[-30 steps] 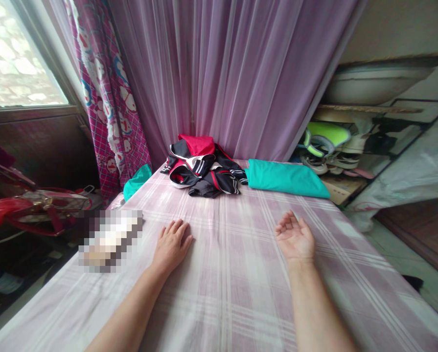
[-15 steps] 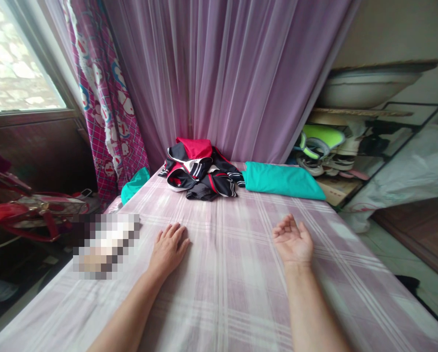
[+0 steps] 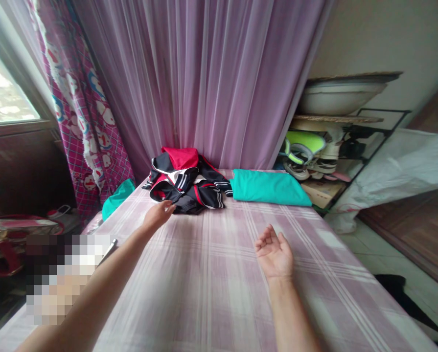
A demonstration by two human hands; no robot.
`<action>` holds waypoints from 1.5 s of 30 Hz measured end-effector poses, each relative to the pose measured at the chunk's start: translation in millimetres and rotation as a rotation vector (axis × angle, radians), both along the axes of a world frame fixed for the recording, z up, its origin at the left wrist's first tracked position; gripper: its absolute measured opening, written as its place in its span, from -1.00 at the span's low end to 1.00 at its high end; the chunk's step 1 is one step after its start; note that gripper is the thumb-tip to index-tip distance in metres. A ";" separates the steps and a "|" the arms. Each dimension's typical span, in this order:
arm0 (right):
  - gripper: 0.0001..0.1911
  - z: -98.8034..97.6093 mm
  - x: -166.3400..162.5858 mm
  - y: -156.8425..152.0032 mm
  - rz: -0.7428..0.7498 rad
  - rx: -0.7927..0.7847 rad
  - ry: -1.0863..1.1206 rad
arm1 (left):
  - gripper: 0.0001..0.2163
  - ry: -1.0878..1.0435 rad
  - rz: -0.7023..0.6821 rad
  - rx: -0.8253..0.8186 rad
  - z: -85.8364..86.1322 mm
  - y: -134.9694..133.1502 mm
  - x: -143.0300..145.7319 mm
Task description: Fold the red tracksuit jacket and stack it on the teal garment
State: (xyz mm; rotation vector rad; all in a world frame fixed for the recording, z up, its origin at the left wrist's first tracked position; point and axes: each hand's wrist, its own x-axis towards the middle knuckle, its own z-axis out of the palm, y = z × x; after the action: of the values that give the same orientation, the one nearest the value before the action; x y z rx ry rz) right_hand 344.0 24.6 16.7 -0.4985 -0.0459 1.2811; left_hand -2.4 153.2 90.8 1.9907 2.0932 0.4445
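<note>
1. Clothes (image 3: 187, 181) heaped centre frame, far end of bed (image 3: 219, 293).
2. Left hand (image 3: 159, 214) nearer, fingers loose, seemingly touching the heap's near edge.
3. Right hand (image 3: 274, 253) palm-up, empty, well apart.

A sheer purple curtain (image 3: 204, 83) is hanging across the back of the room, right behind the bed (image 3: 222, 274), which is wearing a pale plaid sheet. Left of the curtain, a pink patterned drape (image 3: 75, 122) is framing a window (image 3: 2, 93) that is letting in daylight. Right of the curtain, a metal shelf rack (image 3: 336, 146) is standing against a plain wall (image 3: 380, 34), carrying shoes and a wide basin (image 3: 336, 95). Beyond the rack, tiled floor (image 3: 387, 259) is showing.
</note>
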 end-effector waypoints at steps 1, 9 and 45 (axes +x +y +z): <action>-0.83 -0.4 -0.3 0.4 -0.002 -0.005 0.006 | -0.60 -0.004 0.024 -0.006 4.3 14.9 2.9; -0.83 0.1 -7.2 2.1 -0.005 -0.035 0.011 | -0.59 -0.040 0.169 0.006 15.1 84.0 22.3; -0.82 -10.8 -6.6 7.4 0.021 0.035 -0.088 | -0.54 0.348 -0.184 0.325 29.1 26.5 15.0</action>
State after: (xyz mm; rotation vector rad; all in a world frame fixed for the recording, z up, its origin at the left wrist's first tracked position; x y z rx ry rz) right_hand 337.4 31.9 6.0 -0.5259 -0.1474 1.2760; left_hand 12.6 179.8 119.9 2.5862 2.1059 0.4550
